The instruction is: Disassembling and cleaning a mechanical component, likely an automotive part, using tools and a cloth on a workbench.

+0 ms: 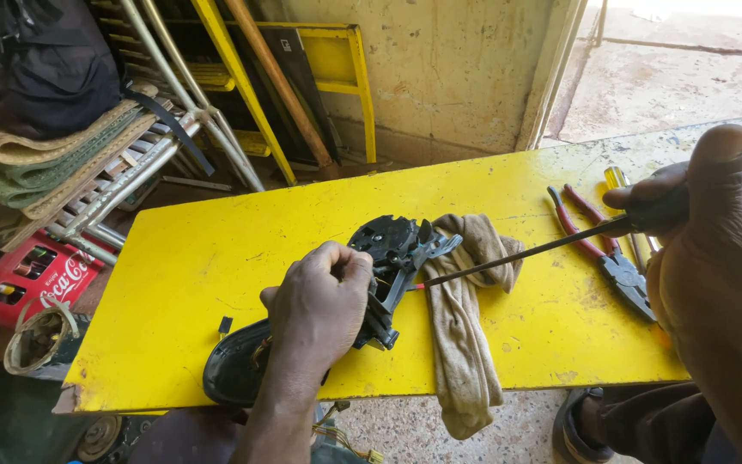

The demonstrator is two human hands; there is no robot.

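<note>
My left hand (319, 296) is shut tight around the black part (388, 266) — I press it down on the tabletop (199, 258) so it will not slide. It sits near the front edge, tipped up so I can see inside. My right hand (714, 232) is closed on a screwdriver (543, 247), held low and long so its tip pokes into the part. A tan rag (465, 326) lies just beside the part, under the shaft, and hangs over the edge. Red pliers (607, 253) rest near my right hand — easy to grab. A red crate (32, 279) sits on the floor to the left.
</note>
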